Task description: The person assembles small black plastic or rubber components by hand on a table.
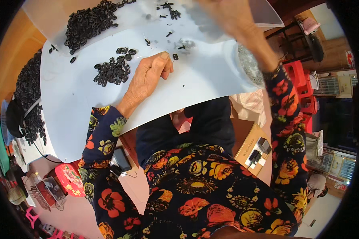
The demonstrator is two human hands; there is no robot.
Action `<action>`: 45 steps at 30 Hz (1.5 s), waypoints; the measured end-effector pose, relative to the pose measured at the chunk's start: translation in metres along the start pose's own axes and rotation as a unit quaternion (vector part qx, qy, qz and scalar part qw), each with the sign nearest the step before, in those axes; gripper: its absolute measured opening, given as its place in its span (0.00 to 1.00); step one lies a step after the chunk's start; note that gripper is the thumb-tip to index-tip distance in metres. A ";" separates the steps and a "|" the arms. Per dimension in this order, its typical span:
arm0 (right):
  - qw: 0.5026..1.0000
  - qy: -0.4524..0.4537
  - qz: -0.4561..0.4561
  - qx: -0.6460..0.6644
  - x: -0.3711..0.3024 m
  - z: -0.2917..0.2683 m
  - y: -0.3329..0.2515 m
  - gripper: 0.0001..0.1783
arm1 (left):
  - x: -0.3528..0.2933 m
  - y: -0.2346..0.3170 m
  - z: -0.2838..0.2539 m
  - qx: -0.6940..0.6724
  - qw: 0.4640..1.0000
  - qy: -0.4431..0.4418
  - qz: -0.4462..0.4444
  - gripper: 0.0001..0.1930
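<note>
— From my end I see a pink floor (135, 189), red stools (295, 73) off to the right and a curved white table (211, 77) across the view. What do you make of the hands?

— The left hand (147, 75) rests on the table with its fingers curled in and the thumb over them. I can't tell whether anything is pinched inside. The right hand (229, 16) is stretched to the far side, blurred and cut by the upper edge, so I can't tell its grip either.

— And the parts?

— A large heap of black oval pieces (89, 26) lies at the far left. A smaller pile of black pieces (112, 73) sits just beside the left wrist, and a single black piece (175, 57) near the fingertips. Loose dark screws (147, 42) are scattered beyond that hand, with a cluster of screws (173, 13) farther off.

— How far along would you call it?

— Early, I'd judge. Only the small pile is set apart; the heap is far bigger, and screws lie loose. Whether the pile's pieces are finished, I can't make out from here.
</note>
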State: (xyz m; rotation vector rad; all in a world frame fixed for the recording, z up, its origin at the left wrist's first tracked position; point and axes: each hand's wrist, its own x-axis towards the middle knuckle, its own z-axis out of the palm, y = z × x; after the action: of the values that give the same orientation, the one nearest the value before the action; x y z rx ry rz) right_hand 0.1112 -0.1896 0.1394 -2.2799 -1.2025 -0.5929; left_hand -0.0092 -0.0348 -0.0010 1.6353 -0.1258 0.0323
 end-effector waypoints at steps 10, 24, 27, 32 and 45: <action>0.929 -0.255 -0.099 0.248 0.006 0.136 -0.011 0.07 | 0.009 -0.006 0.004 -0.034 0.998 -0.031 0.036 0.16; 0.945 -0.280 -0.075 0.154 0.012 0.148 -0.017 0.08 | 0.010 -0.003 0.007 -0.020 0.999 -0.035 0.022 0.14; 0.956 -0.210 -0.119 0.167 0.011 0.166 -0.021 0.07 | 0.011 -0.001 0.008 -0.023 0.998 -0.042 0.031 0.14; 0.924 -0.348 -0.082 0.136 0.025 0.165 -0.030 0.05 | 0.009 0.001 0.005 -0.024 0.999 -0.038 0.026 0.14; 0.864 -0.164 0.126 0.459 -0.018 0.107 0.005 0.05 | 0.020 -0.002 -0.002 -0.275 0.956 0.087 -0.049 0.17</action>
State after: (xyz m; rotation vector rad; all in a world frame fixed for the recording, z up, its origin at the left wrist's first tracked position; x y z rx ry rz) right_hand 0.1215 -0.1391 0.0438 -1.6580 -0.9823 0.4310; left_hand 0.0108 -0.0340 -0.0010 1.0728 0.0784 0.0599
